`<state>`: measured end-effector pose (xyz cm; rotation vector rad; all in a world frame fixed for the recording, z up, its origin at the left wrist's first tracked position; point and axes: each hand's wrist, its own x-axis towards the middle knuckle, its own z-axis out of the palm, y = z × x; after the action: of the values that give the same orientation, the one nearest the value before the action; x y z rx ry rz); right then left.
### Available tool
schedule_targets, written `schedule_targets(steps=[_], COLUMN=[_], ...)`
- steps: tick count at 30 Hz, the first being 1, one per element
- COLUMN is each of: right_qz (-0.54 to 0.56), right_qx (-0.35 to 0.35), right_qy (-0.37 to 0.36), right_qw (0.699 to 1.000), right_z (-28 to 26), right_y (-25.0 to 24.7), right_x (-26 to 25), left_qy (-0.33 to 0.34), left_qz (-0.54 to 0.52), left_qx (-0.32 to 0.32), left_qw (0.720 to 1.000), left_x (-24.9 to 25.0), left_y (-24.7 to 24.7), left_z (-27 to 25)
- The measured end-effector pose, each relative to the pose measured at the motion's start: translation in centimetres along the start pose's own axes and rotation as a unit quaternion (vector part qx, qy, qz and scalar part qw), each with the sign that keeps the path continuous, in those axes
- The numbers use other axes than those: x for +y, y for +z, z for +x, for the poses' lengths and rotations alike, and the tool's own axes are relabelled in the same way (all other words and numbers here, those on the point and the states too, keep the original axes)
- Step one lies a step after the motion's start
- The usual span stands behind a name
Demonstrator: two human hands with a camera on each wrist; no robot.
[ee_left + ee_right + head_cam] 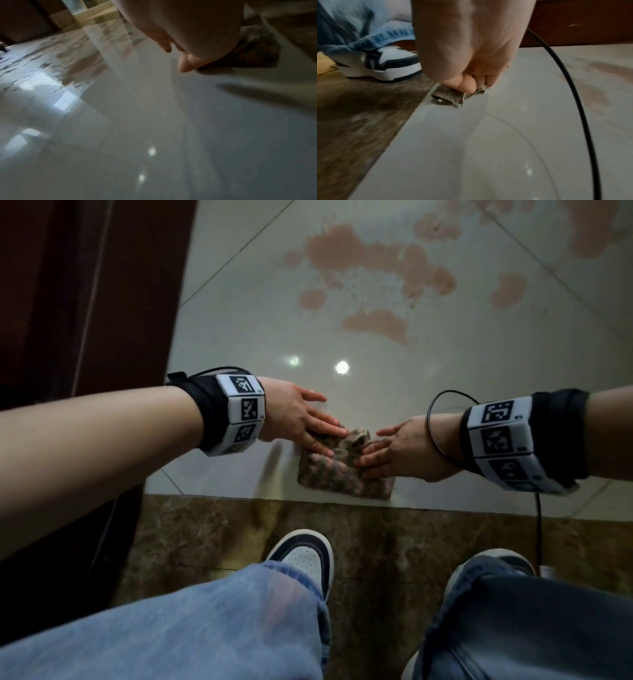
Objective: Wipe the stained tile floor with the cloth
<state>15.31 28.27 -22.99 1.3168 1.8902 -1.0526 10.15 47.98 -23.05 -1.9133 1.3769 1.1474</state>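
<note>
A folded, mottled brown-pink cloth (342, 470) lies on the pale glossy tile floor (239, 337) close to its near edge. My left hand (308, 422) presses flat on the cloth's left side with straight fingers. My right hand (387, 450) rests on the cloth's right side, fingers extended. Pink stains (370, 265) spread over the tiles farther ahead. In the left wrist view the cloth (257, 51) shows beyond my left hand (185, 65). In the right wrist view my right hand (471, 81) bears down on the cloth (450, 96).
A brown marble threshold strip (376, 535) borders the tiles in front of my white-and-navy shoes (308, 559) and jeans. A dark wooden door or panel (85, 302) stands on the left. A black cable (537, 525) hangs from my right wrist.
</note>
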Motion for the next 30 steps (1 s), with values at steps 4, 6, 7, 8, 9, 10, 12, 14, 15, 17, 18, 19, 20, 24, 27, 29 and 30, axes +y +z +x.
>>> schedule_targets(steps=[4,6,7,8,9,10,12,14,15,17,18,19,20,24,27,29,30], right_qz=[-0.005,-0.017,-0.027,-0.038,-0.049,-0.055,-0.047,-0.051,-0.062,-0.086,-0.097,-0.101,-0.101,-0.056,-0.033,-0.002,0.012], right_qx=[0.024,0.033,0.037,0.041,0.042,0.044,0.055,0.078,0.092,0.144,0.183,0.201,0.219,0.211,0.209,0.213,0.218], right_qy=[0.06,0.086,0.098,0.109,0.12,0.124,0.129,0.144,0.157,0.156,0.145,0.142,0.142,0.157,0.188,0.187,0.188], right_qw=[0.998,0.996,0.994,0.992,0.991,0.99,0.989,0.985,0.981,0.974,0.967,0.964,0.96,0.963,0.959,0.959,0.958], right_z=[-0.9,-1.2,-1.4,-1.5,-1.6,-1.7,-1.9,-1.9,-1.8,-1.3,-0.9,-0.5,0.1,1.4,1.7,1.8,2.0], right_y=[-0.8,-1.2,-1.3,-1.5,-1.6,-1.7,-1.8,-1.6,-1.6,-1.0,-0.6,-0.3,0.6,1.9,1.0,0.6,0.6], right_x=[2.7,3.9,4.6,5.2,5.8,6.4,7.1,7.2,6.9,5.9,5.5,5.2,5.0,4.6,5.1,6.0,6.6], left_qy=[-0.063,-0.092,-0.11,-0.129,-0.147,-0.166,-0.212,-0.264,-0.278,-0.266,-0.248,-0.232,-0.224,-0.227,-0.256,-0.281,-0.291], left_qz=[-0.015,-0.021,-0.026,-0.036,-0.05,-0.069,-0.117,-0.176,-0.201,-0.22,-0.215,-0.207,-0.202,-0.204,-0.22,-0.245,-0.258], left_qx=[-0.011,-0.01,-0.009,-0.009,-0.009,-0.005,0.023,0.085,0.115,0.141,0.14,0.133,0.125,0.119,0.132,0.136,0.135], left_qw=[0.998,0.995,0.994,0.991,0.988,0.984,0.97,0.944,0.932,0.928,0.934,0.941,0.945,0.945,0.932,0.918,0.911], left_x=[-2.6,-3.9,-4.4,-4.9,-5.2,-5.3,-4.9,-3.9,-3.3,-2.1,-1.6,-1.3,-1.1,-0.9,-1.1,-1.3,-1.5], left_y=[-0.2,-0.1,0.0,0.0,0.0,-0.1,0.0,-0.1,0.0,0.2,0.4,0.6,0.8,1.3,1.7,1.8,1.8], left_z=[-0.9,-1.3,-1.5,-1.8,-2.0,-2.1,-2.1,-1.7,-1.4,-0.8,-0.6,-0.4,-0.3,0.5,1.2,1.4,1.5])
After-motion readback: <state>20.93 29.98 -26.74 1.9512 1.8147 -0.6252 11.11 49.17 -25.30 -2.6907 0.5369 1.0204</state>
